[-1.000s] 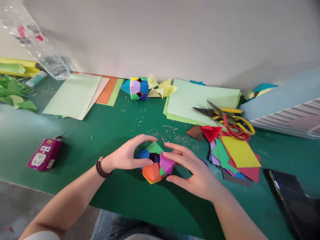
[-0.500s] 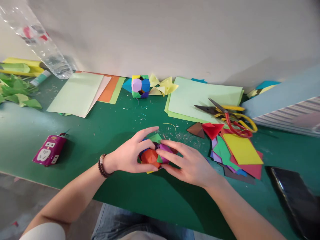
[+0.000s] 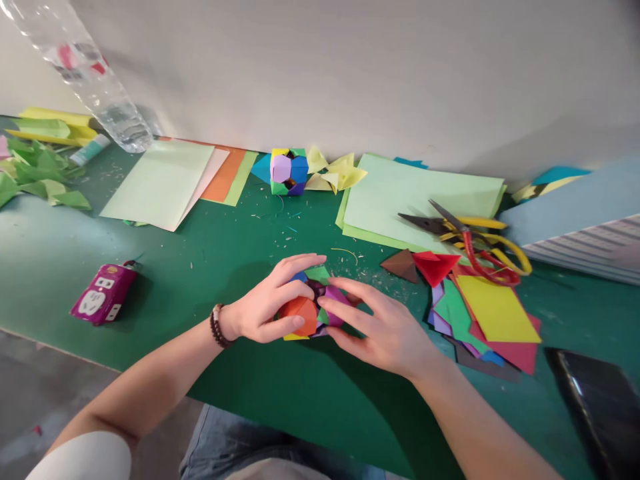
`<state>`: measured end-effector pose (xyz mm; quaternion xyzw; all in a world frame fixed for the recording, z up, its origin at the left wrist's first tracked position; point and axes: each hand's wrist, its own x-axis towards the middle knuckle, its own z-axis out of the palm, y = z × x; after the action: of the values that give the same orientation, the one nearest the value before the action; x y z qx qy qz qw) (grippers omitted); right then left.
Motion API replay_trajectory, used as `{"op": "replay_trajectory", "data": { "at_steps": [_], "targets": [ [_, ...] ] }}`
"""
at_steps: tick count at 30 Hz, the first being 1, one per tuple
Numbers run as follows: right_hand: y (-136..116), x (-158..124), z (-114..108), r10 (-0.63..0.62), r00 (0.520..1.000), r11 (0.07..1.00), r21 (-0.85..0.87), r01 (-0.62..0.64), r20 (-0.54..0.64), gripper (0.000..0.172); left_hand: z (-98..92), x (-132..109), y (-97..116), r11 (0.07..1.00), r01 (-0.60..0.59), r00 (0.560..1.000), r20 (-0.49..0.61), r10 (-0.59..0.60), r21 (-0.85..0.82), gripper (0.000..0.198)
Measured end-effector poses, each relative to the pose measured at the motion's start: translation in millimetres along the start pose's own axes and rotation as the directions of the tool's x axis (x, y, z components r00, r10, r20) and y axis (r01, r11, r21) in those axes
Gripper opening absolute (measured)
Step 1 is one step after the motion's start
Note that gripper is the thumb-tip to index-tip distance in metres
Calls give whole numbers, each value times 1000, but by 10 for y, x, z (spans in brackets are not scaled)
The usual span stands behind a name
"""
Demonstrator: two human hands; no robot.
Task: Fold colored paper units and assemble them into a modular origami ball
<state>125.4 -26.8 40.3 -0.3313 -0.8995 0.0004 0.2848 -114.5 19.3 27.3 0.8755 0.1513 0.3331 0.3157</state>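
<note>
A multicoloured folded-paper ball (image 3: 303,315) with orange, purple, green, blue and yellow faces is held between both hands, over the green table. My left hand (image 3: 274,301) grips its left side, the thumb on the orange face and the forefinger near a dark opening. From the right, my right hand (image 3: 384,325) closes its fingers and thumb on the purple part (image 3: 336,307). The underside of the ball is hidden. Farther back stands a smaller multicoloured paper model (image 3: 289,172), beside pale yellow folded pieces (image 3: 337,172).
Scissors (image 3: 487,257) and yellow-handled pliers (image 3: 435,227) overlap pale green sheets (image 3: 400,200). Coloured paper (image 3: 495,310), red (image 3: 434,267) and brown (image 3: 401,265) folded pieces and a phone (image 3: 597,400) are right. Left are a purple box (image 3: 104,293), sheets (image 3: 160,180) and a bottle (image 3: 100,87).
The left thumb has moved up onto the orange face, which now looks rounder. A dark opening between the orange and purple parts shows more. The whole view has shifted slightly.
</note>
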Motion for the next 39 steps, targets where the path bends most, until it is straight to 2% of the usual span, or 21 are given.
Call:
{"op": "replay_trajectory", "data": {
  "at_steps": [13,19,28,31,34,39],
  "targets": [
    [-22,-2,23,17,1000,999,-27,-17,-7,32,95,-13,-46,999,-31,998,-60,33,31,34],
    [-45,-16,106,110,991,993,55,-106,-79,47,131,-19,-55,997,-9,998,-68,14,78,44],
    [-61,-6,124,158,983,981,128,-146,-96,50,154,-20,-58,998,20,994,-106,-13,60,47],
    [-29,-10,65,183,983,961,217,-173,-26,52,145,-31,-67,997,60,990,-128,-54,43,47],
    [14,1,34,240,970,929,282,-239,31,45,151,-35,-71,991,133,976,-175,-132,-6,47],
    [49,67,58,314,949,907,298,-297,-9,34,216,-14,-69,955,266,905,-307,-295,-134,53]
  ]
}}
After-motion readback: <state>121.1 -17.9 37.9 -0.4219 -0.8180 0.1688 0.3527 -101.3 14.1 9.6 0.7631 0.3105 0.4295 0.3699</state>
